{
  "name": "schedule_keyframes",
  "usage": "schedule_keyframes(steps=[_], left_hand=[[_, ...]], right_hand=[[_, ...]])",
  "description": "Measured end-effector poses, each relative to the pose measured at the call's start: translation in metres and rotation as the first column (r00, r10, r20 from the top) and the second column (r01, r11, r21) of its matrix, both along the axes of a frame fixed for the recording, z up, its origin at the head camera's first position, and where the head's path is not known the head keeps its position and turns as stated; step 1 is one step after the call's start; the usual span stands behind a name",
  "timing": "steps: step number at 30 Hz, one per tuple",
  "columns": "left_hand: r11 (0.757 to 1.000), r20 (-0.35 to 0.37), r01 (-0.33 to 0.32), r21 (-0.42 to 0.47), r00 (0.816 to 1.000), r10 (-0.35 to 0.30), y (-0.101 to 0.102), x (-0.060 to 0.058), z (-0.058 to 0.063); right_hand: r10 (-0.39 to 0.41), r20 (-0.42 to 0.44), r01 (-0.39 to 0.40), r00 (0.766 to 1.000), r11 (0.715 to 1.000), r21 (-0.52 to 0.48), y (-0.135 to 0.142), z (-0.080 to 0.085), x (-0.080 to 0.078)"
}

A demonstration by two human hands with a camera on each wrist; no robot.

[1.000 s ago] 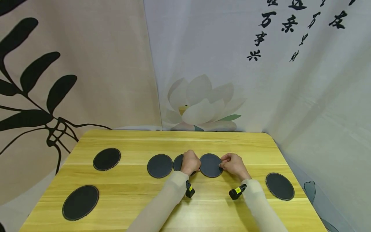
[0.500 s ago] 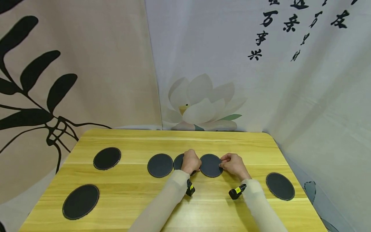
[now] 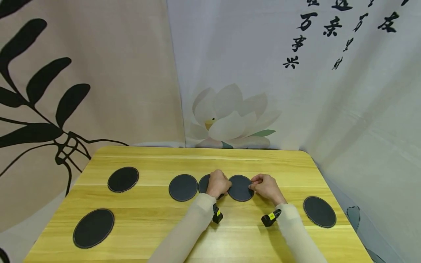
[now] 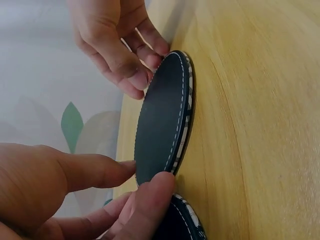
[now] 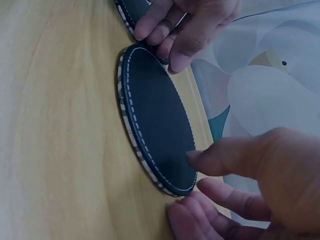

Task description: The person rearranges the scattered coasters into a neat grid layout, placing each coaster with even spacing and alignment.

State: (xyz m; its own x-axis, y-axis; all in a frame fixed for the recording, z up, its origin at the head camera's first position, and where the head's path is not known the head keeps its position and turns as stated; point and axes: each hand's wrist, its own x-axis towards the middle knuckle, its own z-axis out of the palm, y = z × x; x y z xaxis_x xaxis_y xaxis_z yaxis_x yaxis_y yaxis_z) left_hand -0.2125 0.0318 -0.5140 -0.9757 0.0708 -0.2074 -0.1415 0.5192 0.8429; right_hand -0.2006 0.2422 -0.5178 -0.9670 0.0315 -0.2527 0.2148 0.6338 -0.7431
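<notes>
Several round dark coasters with pale stitching lie on the wooden table. Both hands are at one coaster (image 3: 240, 188) right of the table's middle, seen from the side in the left and right wrist views. At its left edge, the left hand (image 3: 217, 183) pinches with thumb and fingers. A second coaster (image 3: 203, 183) lies partly hidden beneath that hand. The right hand (image 3: 265, 188) pinches the opposite edge, its thumb (image 5: 225, 156) on the top face and the other fingers low at the rim. Left of the hands, a third coaster (image 3: 183, 187) continues the row.
Two more coasters lie at the left, one farther back (image 3: 123, 179) and one nearer (image 3: 93, 228). Another coaster (image 3: 319, 212) is near the right edge of the table (image 3: 148, 239). A printed curtain (image 3: 131, 73) hangs right behind the table.
</notes>
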Motion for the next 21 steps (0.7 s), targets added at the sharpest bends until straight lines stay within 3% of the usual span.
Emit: schedule_keyframes(steps=[7,12,21], left_hand=[[0.999,-0.035,0.000,0.054,0.999,0.002,0.004,0.004,0.006],[0.996,-0.074,0.056,0.063,0.996,-0.052,0.009,0.003,0.012],[0.987,-0.010,0.139,0.076,0.990,-0.139,0.036,0.001,0.029]], right_hand=[[0.051,-0.001,-0.051,0.999,0.998,0.038,0.007,0.008,0.004],[0.063,-0.013,-0.063,0.998,0.997,0.043,0.015,0.015,0.005],[0.048,-0.050,-0.045,0.998,0.998,0.053,0.044,0.031,0.012]])
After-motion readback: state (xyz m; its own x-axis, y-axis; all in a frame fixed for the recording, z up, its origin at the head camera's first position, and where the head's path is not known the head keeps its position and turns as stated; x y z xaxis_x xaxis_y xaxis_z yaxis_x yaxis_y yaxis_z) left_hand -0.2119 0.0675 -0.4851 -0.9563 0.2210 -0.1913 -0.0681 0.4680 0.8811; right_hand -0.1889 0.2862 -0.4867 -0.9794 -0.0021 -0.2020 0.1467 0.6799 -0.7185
